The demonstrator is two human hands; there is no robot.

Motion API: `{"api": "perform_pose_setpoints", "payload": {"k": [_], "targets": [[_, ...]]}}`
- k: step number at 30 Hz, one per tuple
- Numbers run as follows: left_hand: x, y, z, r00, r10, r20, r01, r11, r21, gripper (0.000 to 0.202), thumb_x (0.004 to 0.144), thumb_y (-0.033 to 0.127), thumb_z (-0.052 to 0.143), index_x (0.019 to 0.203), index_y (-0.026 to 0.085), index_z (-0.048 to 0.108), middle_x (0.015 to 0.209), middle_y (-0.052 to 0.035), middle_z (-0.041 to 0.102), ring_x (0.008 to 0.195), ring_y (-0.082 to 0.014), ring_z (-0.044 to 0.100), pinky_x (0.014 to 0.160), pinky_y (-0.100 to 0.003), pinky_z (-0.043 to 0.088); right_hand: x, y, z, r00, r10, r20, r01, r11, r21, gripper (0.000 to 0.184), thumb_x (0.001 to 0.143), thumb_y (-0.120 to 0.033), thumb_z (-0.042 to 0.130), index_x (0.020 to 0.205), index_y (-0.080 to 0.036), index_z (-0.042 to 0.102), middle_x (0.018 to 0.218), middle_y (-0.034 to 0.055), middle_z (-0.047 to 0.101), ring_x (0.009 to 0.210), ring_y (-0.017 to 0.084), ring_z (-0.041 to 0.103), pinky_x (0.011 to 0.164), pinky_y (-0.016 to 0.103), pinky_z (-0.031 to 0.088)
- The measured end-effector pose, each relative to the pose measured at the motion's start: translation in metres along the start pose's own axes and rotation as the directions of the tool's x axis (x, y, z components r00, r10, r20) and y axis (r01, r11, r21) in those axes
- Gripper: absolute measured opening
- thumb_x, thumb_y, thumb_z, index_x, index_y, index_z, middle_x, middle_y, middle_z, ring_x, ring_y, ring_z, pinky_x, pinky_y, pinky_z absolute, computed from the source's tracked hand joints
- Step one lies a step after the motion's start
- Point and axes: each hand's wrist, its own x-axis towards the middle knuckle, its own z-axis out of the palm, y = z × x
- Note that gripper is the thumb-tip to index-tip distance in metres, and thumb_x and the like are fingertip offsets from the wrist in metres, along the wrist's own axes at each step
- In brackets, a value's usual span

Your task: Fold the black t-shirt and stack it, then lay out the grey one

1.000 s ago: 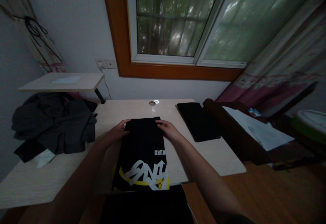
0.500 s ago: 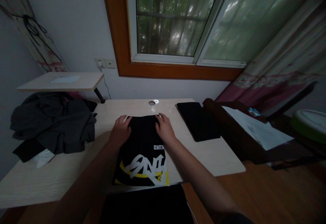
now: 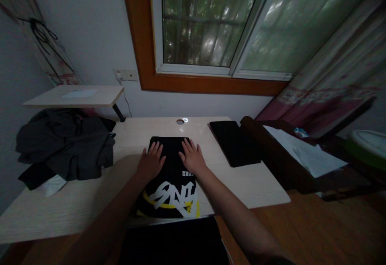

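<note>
A black garment, apparently a folded T-shirt (image 3: pixel 170 168), lies flat in a rectangle near the front edge of the light wooden desk (image 3: pixel 244 188). White lettering and yellow patches show on its near part, upside down to me. My left hand (image 3: pixel 151 161) rests palm down on its upper left side, fingers spread. On the upper right side lies my right hand (image 3: pixel 192 157), likewise flat with the fingers apart. Neither hand grips the cloth. Parts of the shirt's side edges are hidden under my hands and wrists.
A heap of dark grey clothing (image 3: pixel 66 144) sits at the left, below a small raised shelf (image 3: pixel 105 96). A flat black folder-like item (image 3: pixel 237 144) lies at the right. Beyond the desk's right side is dark brown furniture with a white sheet (image 3: pixel 301 152) on it.
Both hands have shifted inward from the shirt's far corners onto its surface. Their fingers, bent at the edges before, now lie flat and spread. The shirt has barely moved.
</note>
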Motion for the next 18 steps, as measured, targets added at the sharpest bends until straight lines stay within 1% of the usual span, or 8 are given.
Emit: {"api": "perform_pose_setpoints", "payload": {"k": [3,6,8,10,12,14,16,18], "targets": [[-0.009,-0.014,-0.005,0.997,-0.081,0.017,0.080,0.997,0.019,0.058,0.104,0.042,0.035,0.157,0.021,0.042,0.166,-0.0115,0.033,0.156,-0.0352,0.022,0.122,-0.063,0.022,-0.006,0.017,-0.007,0.996,0.090,0.021,-0.089,0.996,-0.024,0.058,0.107,-0.044,0.034,0.158,-0.016,0.038,0.167,0.0123,0.030,0.156,0.031,0.022,0.125,0.056,0.015],[-0.023,-0.035,-0.011,0.987,-0.163,-0.005,0.163,0.985,0.058,0.054,0.104,0.040,0.032,0.155,0.026,0.045,0.164,-0.0115,0.037,0.156,-0.0382,0.019,0.120,-0.068,0.020,-0.017,0.035,-0.011,0.990,0.139,0.016,-0.139,0.990,-0.037,0.056,0.107,-0.040,0.031,0.157,-0.017,0.040,0.166,0.0114,0.031,0.156,0.030,0.022,0.124,0.055,0.016],[-0.033,-0.052,-0.015,0.981,-0.195,-0.018,0.196,0.977,0.086,0.054,0.104,0.040,0.032,0.153,0.025,0.047,0.164,-0.0116,0.038,0.156,-0.0399,0.018,0.119,-0.070,0.020,-0.025,0.045,-0.014,0.988,0.153,-0.014,-0.154,0.987,-0.040,0.054,0.107,-0.038,0.030,0.156,-0.017,0.043,0.166,0.0114,0.033,0.155,0.030,0.024,0.125,0.054,0.016],[-0.041,-0.070,-0.017,0.977,-0.211,-0.019,0.212,0.973,0.095,0.054,0.104,0.039,0.031,0.152,0.023,0.050,0.164,-0.0118,0.038,0.155,-0.0411,0.020,0.118,-0.069,0.023,-0.032,0.053,-0.016,0.987,0.156,-0.047,-0.158,0.987,-0.031,0.053,0.107,-0.036,0.032,0.153,-0.015,0.046,0.164,0.0122,0.037,0.154,0.030,0.027,0.125,0.053,0.016],[-0.048,-0.083,-0.018,0.977,-0.211,-0.033,0.213,0.974,0.083,0.054,0.103,0.037,0.031,0.149,0.019,0.053,0.162,-0.0126,0.041,0.154,-0.0410,0.022,0.118,-0.067,0.026,-0.039,0.059,-0.017,0.986,0.152,-0.073,-0.153,0.988,-0.003,0.051,0.105,-0.035,0.035,0.149,-0.014,0.052,0.161,0.0128,0.043,0.152,0.030,0.030,0.124,0.051,0.019],[-0.054,-0.089,-0.019,0.983,-0.175,-0.052,0.177,0.983,0.053,0.052,0.102,0.035,0.032,0.143,0.015,0.058,0.156,-0.0141,0.048,0.153,-0.0389,0.026,0.119,-0.062,0.027,-0.045,0.061,-0.019,0.986,0.134,-0.100,-0.129,0.990,0.053,0.048,0.103,-0.033,0.039,0.143,-0.015,0.059,0.156,0.0123,0.049,0.150,0.030,0.032,0.124,0.049,0.023],[-0.058,-0.087,-0.022,0.992,-0.110,-0.059,0.110,0.994,0.004,0.048,0.100,0.033,0.036,0.135,0.014,0.063,0.147,-0.0152,0.057,0.147,-0.0350,0.038,0.120,-0.056,0.029,-0.050,0.060,-0.022,0.987,0.103,-0.125,-0.086,0.987,0.135,0.044,0.101,-0.033,0.045,0.137,-0.017,0.064,0.149,0.0114,0.057,0.145,0.029,0.038,0.121,0.047,0.029],[-0.059,-0.078,-0.025,0.996,-0.059,-0.060,0.055,0.996,-0.067,0.045,0.099,0.033,0.039,0.131,0.015,0.065,0.138,-0.0152,0.064,0.136,-0.0313,0.050,0.118,-0.052,0.032,-0.054,0.055,-0.026,0.986,0.083,-0.144,-0.049,0.972,0.229,0.041,0.099,-0.033,0.049,0.133,-0.018,0.067,0.138,0.0110,0.064,0.136,0.029,0.046,0.116,0.046,0.037]]}}
